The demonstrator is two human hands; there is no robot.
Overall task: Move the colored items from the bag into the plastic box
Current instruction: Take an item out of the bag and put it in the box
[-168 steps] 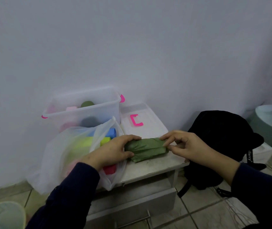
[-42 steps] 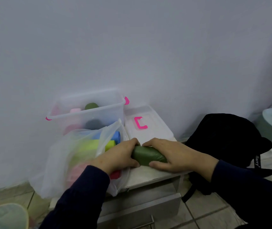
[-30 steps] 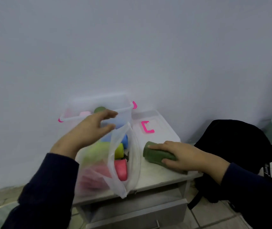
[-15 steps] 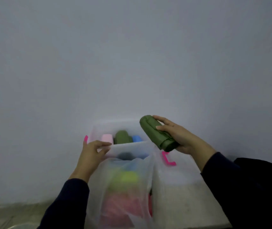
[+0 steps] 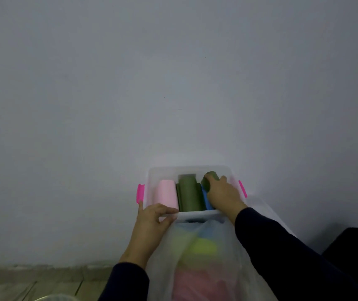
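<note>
Right hand (image 5: 222, 195) now down inside plastic box (image 5: 152, 173) at lower centre, fingers curled round green roll (image 5: 209, 180), earlier held above. Left hand (image 5: 152, 218) still gripping near rim. Bag (image 5: 206, 268) below, still holding coloured items.

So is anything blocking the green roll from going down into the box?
Nothing visible does. The right hand already holds the green roll inside the plastic box, at its right side beside the blue roll. The lid is off, and the left hand grips the near rim.
</note>
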